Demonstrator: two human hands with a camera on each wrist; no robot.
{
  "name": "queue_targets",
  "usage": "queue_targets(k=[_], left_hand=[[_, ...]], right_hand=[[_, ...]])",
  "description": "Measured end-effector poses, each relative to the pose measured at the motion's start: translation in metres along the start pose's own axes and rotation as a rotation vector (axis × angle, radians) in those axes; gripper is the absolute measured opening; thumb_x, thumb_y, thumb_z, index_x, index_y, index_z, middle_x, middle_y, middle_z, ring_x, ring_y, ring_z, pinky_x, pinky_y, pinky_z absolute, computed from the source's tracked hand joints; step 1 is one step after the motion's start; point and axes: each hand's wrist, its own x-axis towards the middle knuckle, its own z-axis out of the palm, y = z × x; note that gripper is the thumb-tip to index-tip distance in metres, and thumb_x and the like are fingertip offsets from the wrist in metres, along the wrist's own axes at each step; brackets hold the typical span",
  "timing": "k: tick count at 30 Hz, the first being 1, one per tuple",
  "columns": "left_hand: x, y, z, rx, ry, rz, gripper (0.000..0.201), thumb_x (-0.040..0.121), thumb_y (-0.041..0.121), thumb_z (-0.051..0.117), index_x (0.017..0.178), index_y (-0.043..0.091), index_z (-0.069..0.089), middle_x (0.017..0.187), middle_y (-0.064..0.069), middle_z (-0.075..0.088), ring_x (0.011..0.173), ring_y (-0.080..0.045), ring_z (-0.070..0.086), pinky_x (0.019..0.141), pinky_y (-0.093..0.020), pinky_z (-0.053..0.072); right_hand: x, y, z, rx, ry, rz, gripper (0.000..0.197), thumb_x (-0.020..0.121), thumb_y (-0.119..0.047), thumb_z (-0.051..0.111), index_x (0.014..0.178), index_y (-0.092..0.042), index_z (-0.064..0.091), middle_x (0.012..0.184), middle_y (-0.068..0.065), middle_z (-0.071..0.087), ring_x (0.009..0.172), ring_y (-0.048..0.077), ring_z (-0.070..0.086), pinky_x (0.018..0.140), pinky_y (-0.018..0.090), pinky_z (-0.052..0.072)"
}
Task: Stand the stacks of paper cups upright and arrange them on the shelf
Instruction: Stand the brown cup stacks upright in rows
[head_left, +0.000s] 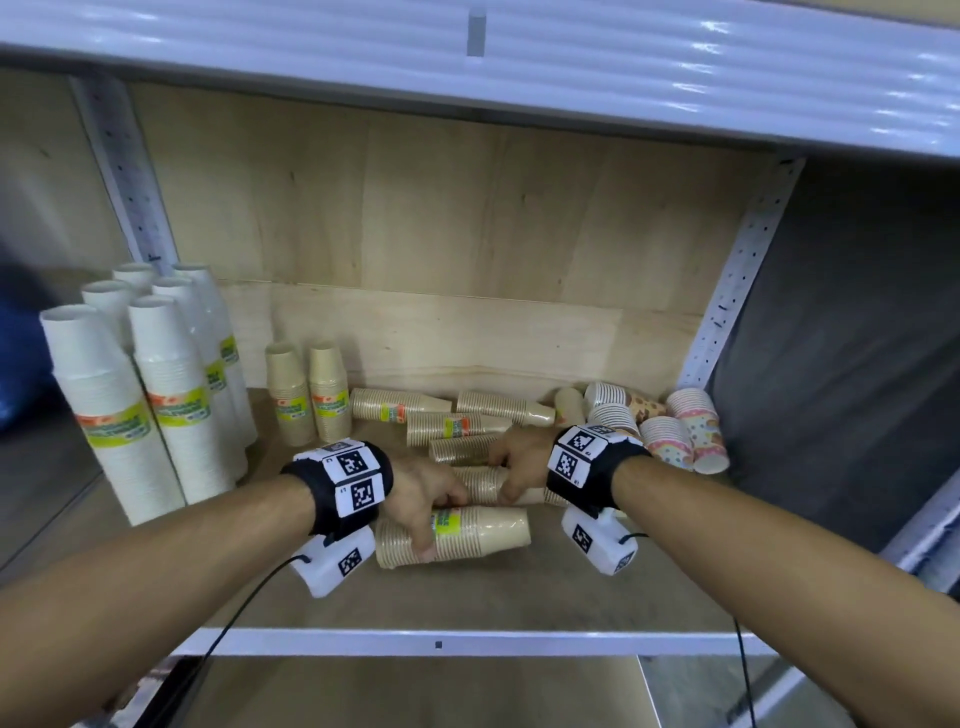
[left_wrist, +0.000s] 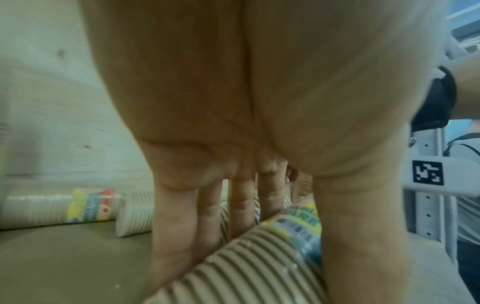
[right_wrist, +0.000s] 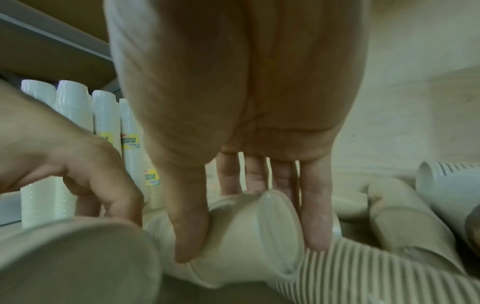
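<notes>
Brown paper cup stacks lie toppled right of the two upright brown stacks (head_left: 306, 392). Left hand (head_left: 421, 493) grips the nearest labelled lying stack (head_left: 467, 535); right hand (head_left: 514, 462) clasps the stack behind (head_left: 485, 486). Next, judging: tip each upright beside the standing pair.

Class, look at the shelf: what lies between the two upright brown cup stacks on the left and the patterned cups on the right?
In the head view, fallen brown cup stacks lie between the upright brown stacks and the patterned cups, with both hands among them.

Pale plywood back panel (head_left: 441, 218) between white perforated uprights (head_left: 737, 280), under a glossy upper shelf (head_left: 571, 67).
</notes>
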Motion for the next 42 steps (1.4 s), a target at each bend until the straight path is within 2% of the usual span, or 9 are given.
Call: queue_targets(k=[3, 6, 10, 16, 20, 25, 30, 38, 42], left_hand=[[-0.012, -0.018, -0.009, -0.015, 0.063, -0.035, 0.055, 0.068, 0.030, 0.084, 0.115, 0.023, 0.055, 0.098, 0.006, 0.058, 0.089, -0.016, 0.055, 0.074, -0.032, 0.047], [-0.026, -0.038, -0.018, -0.116, 0.106, -0.080, 0.055, 0.066, 0.026, 0.084, 0.112, 0.030, 0.054, 0.104, 0.010, 0.061, 0.100, -0.016, 0.059, 0.082, -0.035, 0.053], [-0.041, -0.070, -0.023, -0.324, 0.204, -0.100, 0.077, 0.059, 0.029, 0.086, 0.126, 0.035, 0.048, 0.120, 0.013, 0.061, 0.114, -0.011, 0.059, 0.096, -0.041, 0.053], [-0.057, -0.094, -0.019, -0.733, 0.376, -0.160, 0.074, 0.073, 0.001, 0.082, 0.131, 0.025, 0.042, 0.124, -0.001, 0.058, 0.114, -0.024, 0.060, 0.086, -0.042, 0.058], [-0.054, -0.108, -0.006, -0.803, 0.554, -0.245, 0.075, 0.072, 0.004, 0.083, 0.133, 0.023, 0.045, 0.118, -0.001, 0.061, 0.103, -0.021, 0.064, 0.078, -0.038, 0.061], [-0.047, -0.116, 0.006, -0.786, 0.715, -0.350, 0.076, 0.070, 0.005, 0.084, 0.133, 0.021, 0.045, 0.115, -0.001, 0.062, 0.102, -0.022, 0.064, 0.068, -0.030, 0.061], [-0.038, -0.126, 0.013, -0.748, 0.730, -0.376, 0.082, 0.061, 0.014, 0.089, 0.131, 0.023, 0.047, 0.115, -0.001, 0.064, 0.108, -0.024, 0.062, 0.080, -0.043, 0.060], [-0.023, -0.128, 0.024, -0.712, 0.707, -0.356, 0.087, 0.064, 0.016, 0.088, 0.138, 0.020, 0.041, 0.127, -0.002, 0.060, 0.118, -0.024, 0.056, 0.094, -0.045, 0.053], [-0.023, -0.130, 0.024, -0.723, 0.680, -0.350, 0.085, 0.068, 0.018, 0.086, 0.139, 0.019, 0.040, 0.127, 0.002, 0.058, 0.118, -0.021, 0.055, 0.096, -0.039, 0.050]], right_hand=[[0.002, -0.008, -0.016, -0.003, 0.020, -0.002, 0.058, 0.080, -0.029, 0.074, 0.135, -0.021, 0.056, 0.131, -0.002, 0.058, 0.114, 0.019, 0.057, 0.090, 0.030, 0.048], [0.003, -0.020, -0.035, -0.001, 0.064, -0.041, 0.048, 0.087, -0.019, 0.068, 0.133, -0.016, 0.059, 0.133, 0.000, 0.057, 0.114, 0.019, 0.057, 0.075, 0.019, 0.044], [0.006, -0.037, -0.063, 0.044, 0.118, -0.106, 0.041, 0.084, -0.018, 0.072, 0.125, -0.014, 0.064, 0.114, -0.003, 0.061, 0.086, 0.010, 0.056, 0.058, 0.016, 0.041], [0.020, -0.069, -0.089, 0.025, 0.185, -0.163, 0.046, 0.079, -0.020, 0.077, 0.123, -0.014, 0.064, 0.106, -0.003, 0.054, 0.095, 0.014, 0.052, 0.072, 0.023, 0.042], [0.030, -0.089, -0.090, 0.063, 0.239, -0.187, 0.041, 0.077, -0.016, 0.078, 0.116, -0.013, 0.065, 0.086, -0.008, 0.053, 0.088, 0.014, 0.053, 0.056, 0.020, 0.037], [0.039, -0.113, -0.082, 0.089, 0.289, -0.192, 0.041, 0.075, -0.011, 0.077, 0.114, -0.013, 0.064, 0.097, -0.001, 0.056, 0.088, 0.018, 0.056, 0.053, 0.019, 0.037], [0.047, -0.126, -0.075, 0.121, 0.280, -0.180, 0.046, 0.074, -0.009, 0.076, 0.118, -0.011, 0.062, 0.106, 0.006, 0.061, 0.091, 0.023, 0.060, 0.072, 0.029, 0.050], [0.059, -0.125, -0.065, 0.127, 0.295, -0.176, 0.046, 0.078, -0.006, 0.071, 0.123, -0.015, 0.063, 0.119, 0.006, 0.064, 0.098, 0.021, 0.062, 0.061, 0.020, 0.039], [0.061, -0.122, -0.068, 0.146, 0.313, -0.199, 0.040, 0.082, -0.017, 0.070, 0.121, -0.013, 0.062, 0.119, 0.006, 0.062, 0.102, 0.022, 0.061, 0.070, 0.023, 0.041]])
